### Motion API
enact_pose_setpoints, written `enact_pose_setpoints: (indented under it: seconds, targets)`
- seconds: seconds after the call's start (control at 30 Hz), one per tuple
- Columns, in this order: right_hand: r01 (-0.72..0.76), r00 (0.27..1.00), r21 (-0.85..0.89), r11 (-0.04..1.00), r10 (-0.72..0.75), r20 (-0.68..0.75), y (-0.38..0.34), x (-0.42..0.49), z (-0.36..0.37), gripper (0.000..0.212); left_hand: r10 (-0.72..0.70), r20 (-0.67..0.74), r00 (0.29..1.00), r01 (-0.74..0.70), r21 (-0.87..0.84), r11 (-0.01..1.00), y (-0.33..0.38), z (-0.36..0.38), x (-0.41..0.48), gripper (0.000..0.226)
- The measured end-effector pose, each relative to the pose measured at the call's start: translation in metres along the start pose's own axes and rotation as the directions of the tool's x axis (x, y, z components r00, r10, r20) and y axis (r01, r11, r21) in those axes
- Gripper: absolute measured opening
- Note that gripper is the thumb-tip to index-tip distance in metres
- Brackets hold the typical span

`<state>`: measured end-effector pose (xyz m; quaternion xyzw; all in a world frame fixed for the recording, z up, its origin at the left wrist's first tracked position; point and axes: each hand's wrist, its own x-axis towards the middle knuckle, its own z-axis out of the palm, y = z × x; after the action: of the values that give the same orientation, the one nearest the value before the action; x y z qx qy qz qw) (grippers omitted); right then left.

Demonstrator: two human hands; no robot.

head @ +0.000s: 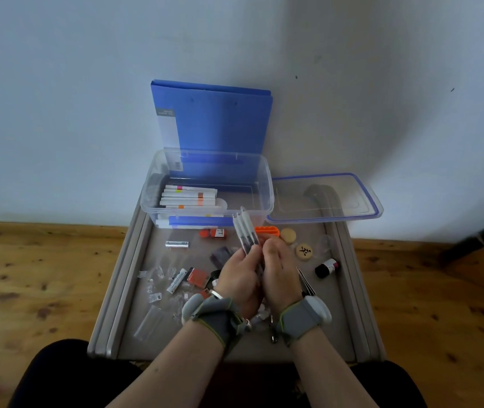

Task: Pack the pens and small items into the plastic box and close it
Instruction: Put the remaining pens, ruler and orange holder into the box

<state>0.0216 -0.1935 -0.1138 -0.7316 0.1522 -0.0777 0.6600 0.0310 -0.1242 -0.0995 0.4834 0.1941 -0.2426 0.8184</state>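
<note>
Over the middle of the grey table, my left hand (239,273) and my right hand (280,272) together clasp a bundle of clear pens (245,229). The pens' white ends point up toward the plastic box (267,184). That clear box stands open at the table's far edge and holds several white markers (189,197). Its clear lid (326,198) with a blue rim lies flat to the right of the box.
Loose on the grey table (308,340) are a battery (177,244), an orange piece (267,231), two round wooden discs (304,251), a dark vial (326,267), clear plastic bits (158,278) and a red item (196,276). A blue folder (214,122) leans against the wall.
</note>
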Motion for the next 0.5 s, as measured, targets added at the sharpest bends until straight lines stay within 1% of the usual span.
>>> enact_pose_setpoints:
  seconds: [0.07,0.17,0.23,0.27,0.3,0.37,0.47,0.5]
  targets:
    - [-0.069,0.986,-0.012,0.998,0.070,0.150,-0.003,0.008,-0.003,0.029,0.032,0.006,0.999,-0.032,0.076,0.997,0.002,-0.003,-0.001,0.024]
    - [-0.168,0.933,0.000,0.986,0.160,0.322,-0.011,0.026,-0.003,0.026,0.047,0.064,0.997,-0.053,0.094,0.994,0.012,-0.007,-0.003,0.023]
    - [-0.183,0.891,-0.032,0.983,0.179,0.417,-0.022,0.037,0.000,0.024,0.099,0.095,0.991,-0.111,0.131,0.985,0.020,-0.011,-0.002,0.023]
    - [-0.166,0.870,-0.074,0.983,0.181,0.459,-0.029,0.044,0.009,0.023,0.132,0.085,0.988,-0.143,0.151,0.978,0.027,-0.016,0.001,0.023]
    - [-0.139,0.860,-0.124,0.982,0.182,0.476,-0.034,0.049,0.012,0.022,0.153,0.078,0.985,-0.163,0.156,0.974,0.031,-0.015,0.003,0.024]
    - [-0.086,0.861,-0.195,0.977,0.171,0.480,-0.045,0.061,0.025,0.021,0.168,0.074,0.983,-0.175,0.106,0.979,0.046,-0.015,0.005,0.024]
    - [-0.038,0.885,-0.234,0.971,0.142,0.443,-0.060,0.076,0.041,0.025,0.143,0.063,0.988,-0.140,-0.048,0.989,0.071,-0.015,0.009,0.025]
    - [-0.042,0.889,-0.223,0.974,0.138,0.436,-0.064,0.081,0.046,0.026,0.136,0.054,0.989,-0.133,-0.062,0.989,0.080,-0.017,0.012,0.026]
